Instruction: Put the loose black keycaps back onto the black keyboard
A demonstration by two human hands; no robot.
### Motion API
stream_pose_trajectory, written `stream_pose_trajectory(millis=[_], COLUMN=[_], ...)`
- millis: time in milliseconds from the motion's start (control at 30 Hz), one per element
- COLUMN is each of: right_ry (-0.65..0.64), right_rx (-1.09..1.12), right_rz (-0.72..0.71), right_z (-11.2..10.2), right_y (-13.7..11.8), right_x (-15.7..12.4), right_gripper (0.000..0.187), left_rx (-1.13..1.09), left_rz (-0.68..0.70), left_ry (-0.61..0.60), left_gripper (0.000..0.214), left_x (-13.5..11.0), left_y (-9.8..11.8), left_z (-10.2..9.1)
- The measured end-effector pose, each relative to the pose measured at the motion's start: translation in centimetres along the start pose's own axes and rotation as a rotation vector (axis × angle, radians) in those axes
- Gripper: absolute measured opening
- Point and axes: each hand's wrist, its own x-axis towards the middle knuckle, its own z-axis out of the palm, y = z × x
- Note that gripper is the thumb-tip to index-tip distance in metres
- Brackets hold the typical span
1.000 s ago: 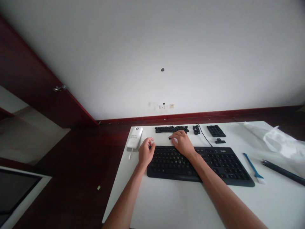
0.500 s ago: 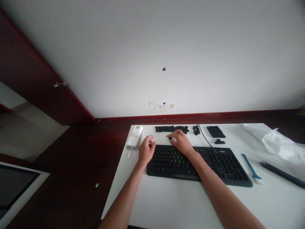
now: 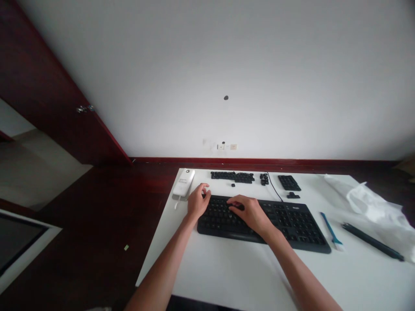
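Note:
A black keyboard (image 3: 227, 224) lies on the white table, with its key area partly covered by my hands. Over its upper left part hovers my right hand (image 3: 251, 211), thumb and forefinger curved and apart, with nothing visible between them. My left hand (image 3: 197, 202) is at the keyboard's upper left corner, fingers bent and thumb apart, holding nothing I can see. Behind the keyboard, one loose black keycap (image 3: 233, 185) sits on the table in front of a row of removed keycaps (image 3: 231, 176).
More keycaps (image 3: 264, 179) stand beside the cable, and a number-pad block of keycaps (image 3: 289, 182) is farther right. A white power bank (image 3: 183, 182) lies at the left edge. On the right are a blue brush (image 3: 330, 229), a black pen-like tool (image 3: 372, 242) and a white plastic bag (image 3: 366, 198).
My right hand has drawn back from behind the keyboard to above its keys. The single keycap it was at now lies free on the table. My left hand has barely moved.

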Motion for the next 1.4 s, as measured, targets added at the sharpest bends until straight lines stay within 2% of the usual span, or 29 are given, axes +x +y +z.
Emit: stream_pose_trajectory(millis=[100,200,633,767,867,1100,1400], right_ry=[0.013,0.05,-0.014,-0.056,-0.052,-0.045,-0.04], right_rx=[0.07,0.119,0.032,0.025,0.018,0.027,-0.04], right_rz=[0.081,0.114,0.051,-0.016,-0.049,-0.014,-0.09], right_z=[0.2,0.7,0.7,0.4,0.3,0.4,0.6], right_y=[0.4,1.0,1.0,1.1,1.2,1.0,0.8], right_x=[-2.4,-3.3,-3.0,-3.1,-3.1,-3.2,-3.1], right_gripper=[0.015,0.017,0.016,0.019,0.02,0.016,0.017], left_rx=[0.013,0.013,0.015,0.016,0.021,0.024,0.027], left_rz=[-0.01,-0.008,0.012,0.019,0.01,0.022,-0.001], left_ry=[-0.005,-0.005,-0.018,-0.018,-0.02,-0.016,-0.021], left_gripper=[0.022,0.022,0.022,0.022,0.024,0.022,0.024], left_x=[0.0,0.0,-0.1,-0.1,-0.2,-0.1,-0.2], left_y=[0.1,0.1,0.4,0.3,0.3,0.4,0.5], left_z=[0.0,-0.1,-0.4,-0.3,-0.3,-0.4,-0.5])
